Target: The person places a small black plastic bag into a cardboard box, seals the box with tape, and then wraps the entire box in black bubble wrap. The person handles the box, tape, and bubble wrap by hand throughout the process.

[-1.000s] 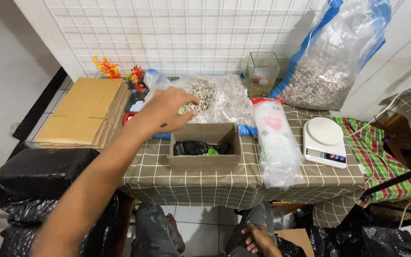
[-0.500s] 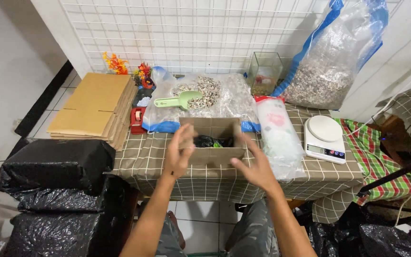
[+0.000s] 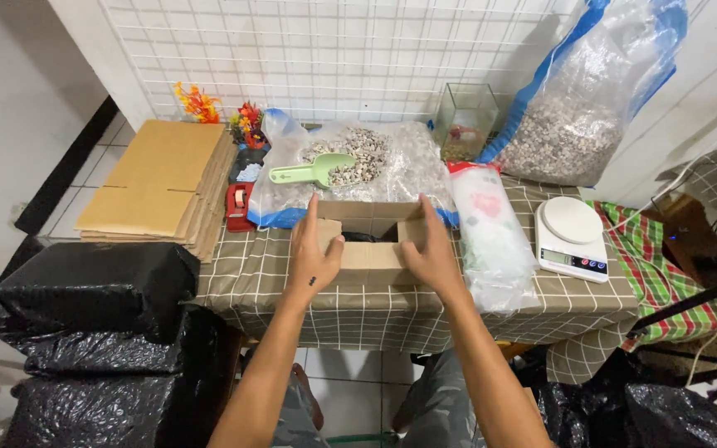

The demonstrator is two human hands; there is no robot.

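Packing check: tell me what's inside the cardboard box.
Inside the cardboard box, only a sliver of something black shows. The left hand, right hand and near flap cover the rest.

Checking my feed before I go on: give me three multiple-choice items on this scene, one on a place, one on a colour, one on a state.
1. Where is the kitchen scale?
A. right of the cardboard box
B. on the flat cardboard stack
C. on the floor

2. What colour is the scoop?
A. red
B. light green
C. black

3. How is the box?
A. taped shut
B. crushed flat
C. open on top

Answers: 1 A, it sits on the checked tablecloth past the clear bag; 2 B, pale green against the gravel; 3 C, the left hand and right hand flank its open top.
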